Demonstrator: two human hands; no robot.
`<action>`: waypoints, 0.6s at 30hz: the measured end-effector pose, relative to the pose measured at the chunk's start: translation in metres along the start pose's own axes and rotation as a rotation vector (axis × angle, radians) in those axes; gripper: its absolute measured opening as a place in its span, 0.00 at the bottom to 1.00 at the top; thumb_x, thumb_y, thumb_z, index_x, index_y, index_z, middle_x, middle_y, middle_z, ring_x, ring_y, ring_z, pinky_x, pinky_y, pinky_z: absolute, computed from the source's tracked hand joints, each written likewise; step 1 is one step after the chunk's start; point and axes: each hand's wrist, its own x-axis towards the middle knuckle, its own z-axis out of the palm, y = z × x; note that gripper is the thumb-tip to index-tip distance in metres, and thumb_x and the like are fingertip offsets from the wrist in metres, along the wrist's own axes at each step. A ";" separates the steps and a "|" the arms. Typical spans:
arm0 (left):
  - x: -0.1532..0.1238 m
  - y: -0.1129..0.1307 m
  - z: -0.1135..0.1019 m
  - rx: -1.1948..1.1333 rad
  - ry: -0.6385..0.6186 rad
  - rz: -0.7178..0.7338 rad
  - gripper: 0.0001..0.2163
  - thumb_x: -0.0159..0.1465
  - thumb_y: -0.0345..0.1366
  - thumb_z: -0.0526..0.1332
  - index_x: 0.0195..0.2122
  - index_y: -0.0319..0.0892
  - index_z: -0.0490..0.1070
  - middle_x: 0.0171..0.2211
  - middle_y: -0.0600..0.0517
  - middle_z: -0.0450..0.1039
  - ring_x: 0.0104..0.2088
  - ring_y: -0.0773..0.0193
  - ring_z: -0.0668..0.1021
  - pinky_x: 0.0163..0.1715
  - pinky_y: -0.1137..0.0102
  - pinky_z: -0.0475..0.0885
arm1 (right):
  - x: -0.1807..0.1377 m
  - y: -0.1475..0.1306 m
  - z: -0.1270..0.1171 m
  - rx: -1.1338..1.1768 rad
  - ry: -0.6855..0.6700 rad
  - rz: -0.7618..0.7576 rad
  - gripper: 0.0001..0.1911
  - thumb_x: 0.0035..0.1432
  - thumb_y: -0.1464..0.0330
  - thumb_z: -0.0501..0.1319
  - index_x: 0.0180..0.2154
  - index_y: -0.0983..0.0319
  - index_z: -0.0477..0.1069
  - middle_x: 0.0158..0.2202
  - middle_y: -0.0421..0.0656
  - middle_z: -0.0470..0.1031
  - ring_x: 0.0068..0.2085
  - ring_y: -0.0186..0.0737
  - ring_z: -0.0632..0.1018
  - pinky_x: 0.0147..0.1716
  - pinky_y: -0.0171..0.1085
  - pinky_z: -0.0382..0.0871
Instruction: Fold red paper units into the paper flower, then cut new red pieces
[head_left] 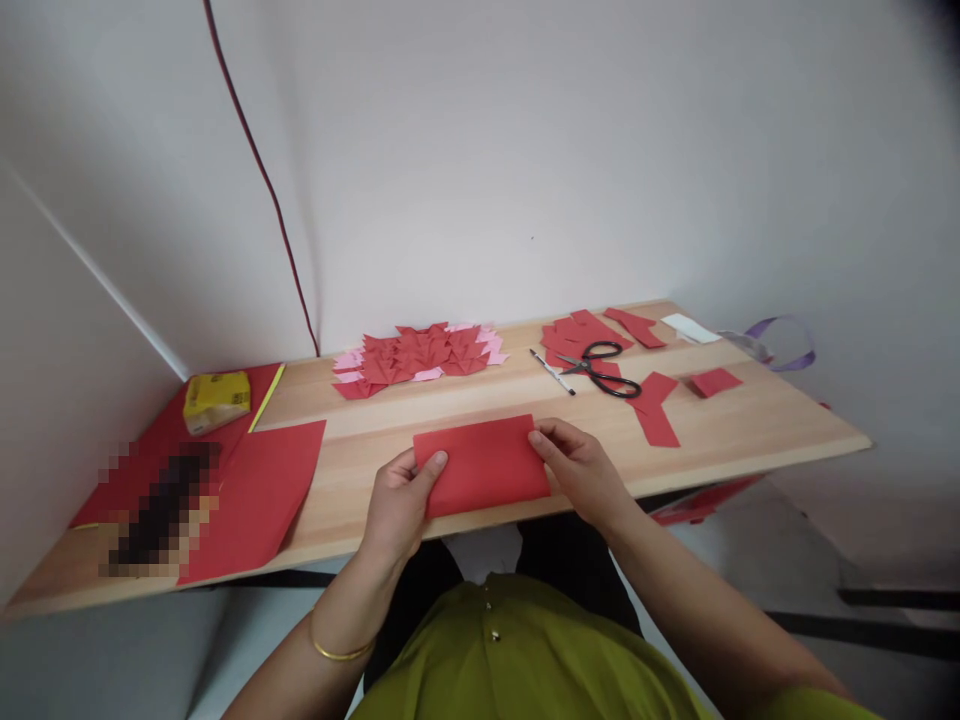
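Between my two hands is a red sheet of paper, rectangular and perhaps folded, held just above the table's front edge. My left hand pinches its left side, thumb on top and fingers behind. At the upper right corner my right hand grips it the same way. Black-handled scissors lie open beyond my right hand, beside a white pen. Cut red paper pieces are spread around them. Farther back sits a cluster of folded red and pink paper shapes.
Large red paper sheets cover the table's left end, with a yellow packet on them and a blurred dark object nearby. A white strip and a purple loop are at the right. A dark red cable hangs along the wall.
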 end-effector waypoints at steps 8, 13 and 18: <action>-0.002 0.003 0.000 -0.014 0.000 0.023 0.15 0.52 0.43 0.67 0.38 0.39 0.76 0.31 0.50 0.79 0.32 0.60 0.79 0.36 0.66 0.73 | -0.003 0.007 0.000 -0.172 0.035 -0.053 0.14 0.59 0.58 0.56 0.33 0.61 0.71 0.28 0.39 0.72 0.29 0.34 0.71 0.29 0.32 0.65; 0.001 0.003 -0.002 -0.004 0.026 0.061 0.11 0.52 0.41 0.68 0.31 0.39 0.75 0.26 0.52 0.77 0.27 0.64 0.77 0.31 0.70 0.71 | -0.005 0.008 -0.002 -0.180 0.012 -0.061 0.14 0.60 0.59 0.55 0.38 0.61 0.72 0.32 0.41 0.73 0.34 0.37 0.73 0.33 0.33 0.67; 0.003 0.002 -0.004 -0.018 -0.002 0.059 0.13 0.51 0.41 0.68 0.33 0.38 0.75 0.28 0.50 0.78 0.28 0.63 0.78 0.32 0.69 0.72 | -0.003 0.008 0.000 -0.107 0.003 -0.026 0.14 0.58 0.59 0.57 0.39 0.61 0.72 0.34 0.42 0.75 0.35 0.38 0.73 0.34 0.34 0.68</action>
